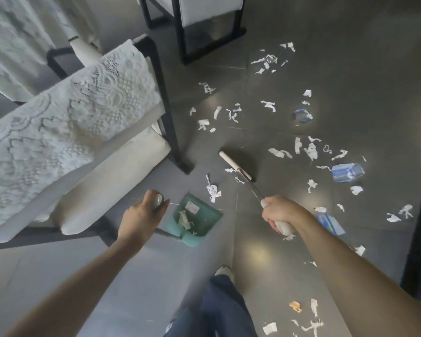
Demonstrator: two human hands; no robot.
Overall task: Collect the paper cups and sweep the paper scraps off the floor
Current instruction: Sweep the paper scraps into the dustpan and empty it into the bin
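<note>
Grey floor tiles (pixel 326 32) are covered in white paper scraps (pixel 310 149), mostly at one to three o'clock from the broom head (pixel 236 166). Flattened blue cups (pixel 348 172) lie among them. The right hand (pixel 281 212) grips the broom handle, which points up toward eleven o'clock. The left hand (pixel 141 216) is curled round the dustpan handle. The green dustpan (pixel 196 221) sits at seven o'clock from the broom, so I think scraps must be pulled down-left.
</note>
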